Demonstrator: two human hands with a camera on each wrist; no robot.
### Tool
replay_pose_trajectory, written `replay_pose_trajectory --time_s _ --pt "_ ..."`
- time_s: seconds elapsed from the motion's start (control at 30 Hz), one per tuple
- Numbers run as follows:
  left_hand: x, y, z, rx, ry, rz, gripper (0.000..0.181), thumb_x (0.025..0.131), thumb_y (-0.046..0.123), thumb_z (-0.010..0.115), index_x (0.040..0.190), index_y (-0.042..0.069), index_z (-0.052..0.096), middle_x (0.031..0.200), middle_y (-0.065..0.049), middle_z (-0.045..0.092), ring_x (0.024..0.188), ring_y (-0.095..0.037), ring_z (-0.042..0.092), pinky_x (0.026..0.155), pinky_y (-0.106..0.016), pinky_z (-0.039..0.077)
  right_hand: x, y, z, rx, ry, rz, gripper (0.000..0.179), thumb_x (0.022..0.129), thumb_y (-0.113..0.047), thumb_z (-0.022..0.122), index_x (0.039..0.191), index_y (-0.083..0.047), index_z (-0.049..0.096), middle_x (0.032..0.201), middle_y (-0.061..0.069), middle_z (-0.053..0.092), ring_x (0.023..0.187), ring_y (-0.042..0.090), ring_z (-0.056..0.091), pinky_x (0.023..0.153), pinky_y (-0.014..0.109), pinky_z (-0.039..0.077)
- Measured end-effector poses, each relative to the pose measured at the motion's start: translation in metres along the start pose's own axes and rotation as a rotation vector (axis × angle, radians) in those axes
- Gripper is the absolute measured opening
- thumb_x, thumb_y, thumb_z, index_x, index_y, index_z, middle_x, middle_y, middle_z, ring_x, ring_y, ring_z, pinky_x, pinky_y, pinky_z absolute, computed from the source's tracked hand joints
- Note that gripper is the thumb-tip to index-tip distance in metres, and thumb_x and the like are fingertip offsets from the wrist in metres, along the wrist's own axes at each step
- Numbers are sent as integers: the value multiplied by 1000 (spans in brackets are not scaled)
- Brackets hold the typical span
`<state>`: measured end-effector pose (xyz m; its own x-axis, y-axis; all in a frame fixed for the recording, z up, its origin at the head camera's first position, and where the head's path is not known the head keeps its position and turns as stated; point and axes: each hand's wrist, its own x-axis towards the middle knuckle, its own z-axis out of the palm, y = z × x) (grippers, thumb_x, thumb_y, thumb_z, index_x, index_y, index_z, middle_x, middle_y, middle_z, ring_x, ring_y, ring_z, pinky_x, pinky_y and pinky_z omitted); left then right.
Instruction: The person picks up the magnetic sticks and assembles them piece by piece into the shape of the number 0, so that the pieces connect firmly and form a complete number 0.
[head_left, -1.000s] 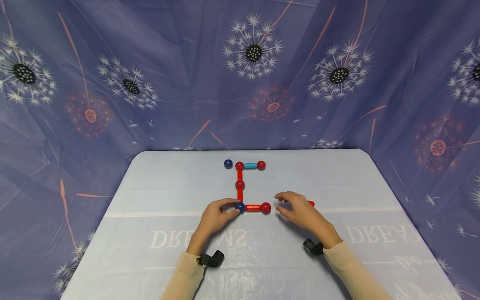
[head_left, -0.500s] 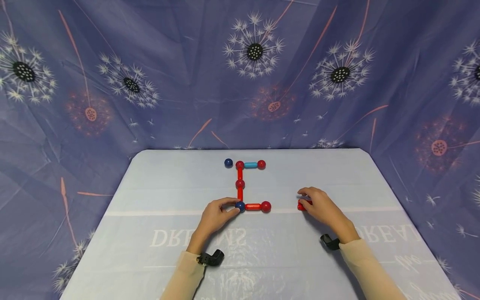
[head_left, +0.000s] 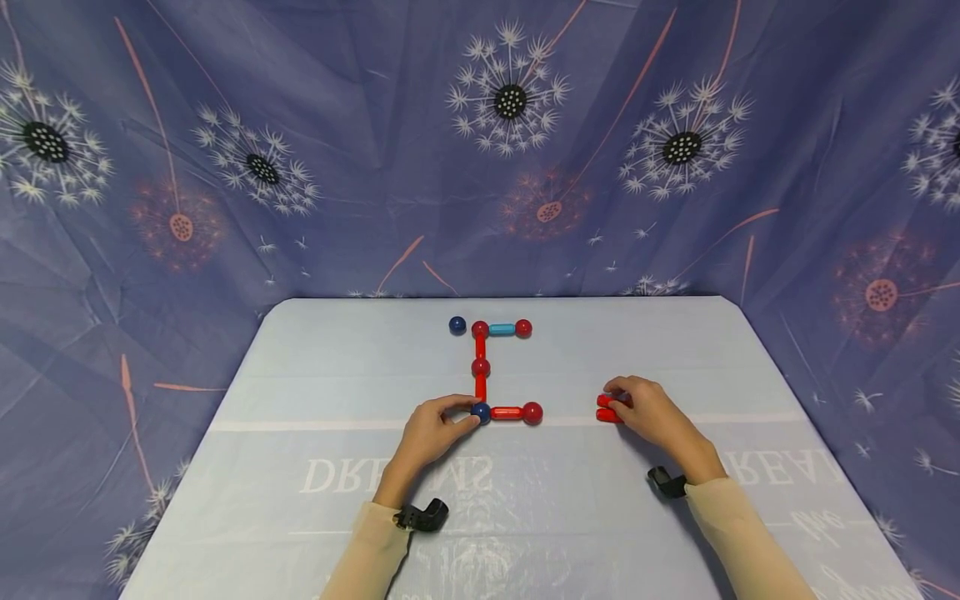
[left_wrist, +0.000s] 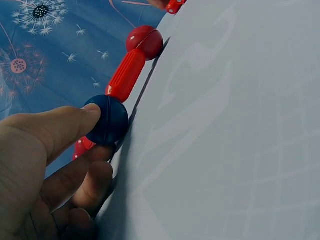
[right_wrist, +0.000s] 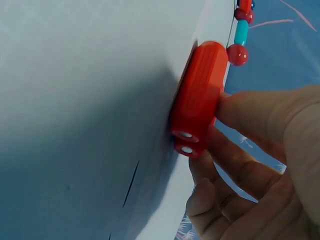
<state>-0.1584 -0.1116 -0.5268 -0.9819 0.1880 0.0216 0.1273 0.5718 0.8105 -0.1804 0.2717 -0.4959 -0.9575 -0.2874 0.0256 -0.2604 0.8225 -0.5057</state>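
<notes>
At the table's middle, my left hand (head_left: 433, 429) pinches a dark blue ball (head_left: 482, 412) between thumb and fingers. This ball is the near corner of a flat shape of balls and magnetic rods. A red rod (left_wrist: 126, 75) runs right from it to a red ball (head_left: 532, 412). Red rods (head_left: 481, 386) lead away through a middle red ball (head_left: 481, 367) to the far corner ball (head_left: 480, 330). Further right, my right hand (head_left: 660, 414) pinches the farther of two red rods lying side by side; the nearer rod (right_wrist: 200, 90) has a silvery end.
A light blue rod (head_left: 502, 330) joins the far corner ball to another red ball (head_left: 523, 328). Just left of that corner lies a loose dark blue ball (head_left: 457, 326). The white-covered table (head_left: 360, 350) ends at a purple dandelion-print cloth (head_left: 375, 167).
My right hand has moved right, from beside the near red ball to the two red rods, and its fingers have closed on one. My left hand stays on the blue ball.
</notes>
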Motion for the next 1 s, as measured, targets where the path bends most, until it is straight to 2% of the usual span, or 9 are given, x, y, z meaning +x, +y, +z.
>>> replay_pose_trajectory --time_s 0.17,0.4,0.67,0.83,1.0 --pt "0 0 0 5 2 -3 30 89 32 81 118 25 77 94 5 74 57 -8 50 53 -24 38 6 5 0 25 -38 10 18 93 -6 72 111 -5 72 99 9 72 84 19 64 78 40 55" --pt "0 0 0 6 3 -2 30 90 33 80 118 25 77 93 5 74 57 -8 51 54 -25 39 14 9 1 38 -34 1 22 94 -10 73 116 -7 71 98 7 72 81 16 63 74 36 53" --pt "0 -1 0 -8 -1 7 29 90 33 80 118 26 77 101 5 75 58 -8 50 54 -25 39 24 4 8 84 19 -15 30 97 -13 71 126 -8 70 108 11 72 87 19 65 81 43 55" --pt "0 0 0 -14 0 1 28 90 33 81 117 28 78 100 5 76 56 -9 51 53 -25 39 30 -5 14 122 50 -2 31 99 -15 69 129 -10 70 116 13 72 92 22 67 84 46 56" --pt "0 0 1 -4 4 -4 29 89 32 81 117 27 78 97 5 75 57 -9 51 53 -25 38 37 -15 20 168 96 -6 30 100 -16 68 130 -10 69 115 13 73 96 27 71 84 47 58"
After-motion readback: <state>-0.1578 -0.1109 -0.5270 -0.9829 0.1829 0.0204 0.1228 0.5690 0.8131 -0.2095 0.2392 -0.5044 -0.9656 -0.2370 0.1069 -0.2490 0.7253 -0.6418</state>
